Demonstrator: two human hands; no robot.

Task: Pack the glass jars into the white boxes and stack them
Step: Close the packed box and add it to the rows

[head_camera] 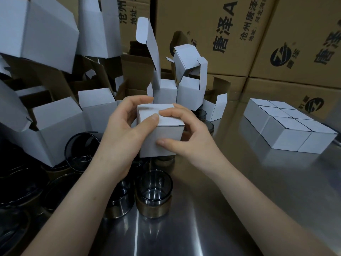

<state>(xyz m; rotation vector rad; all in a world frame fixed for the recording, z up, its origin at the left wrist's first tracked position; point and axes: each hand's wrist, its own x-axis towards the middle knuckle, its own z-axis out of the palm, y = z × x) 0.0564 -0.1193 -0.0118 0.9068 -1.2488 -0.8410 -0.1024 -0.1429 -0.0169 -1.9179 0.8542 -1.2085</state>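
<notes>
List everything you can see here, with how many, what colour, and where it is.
held white box: one, white, closed, centre
closed white boxes: about six, white, flat block, right
open white boxes: many, white, piled behind and left
glass jars: several, dark tinted, front and left
brown cartons: several, brown, stacked at back
metal table: one, silver, underneath
left hand: grips held box's left side
right hand: grips its right side
</notes>
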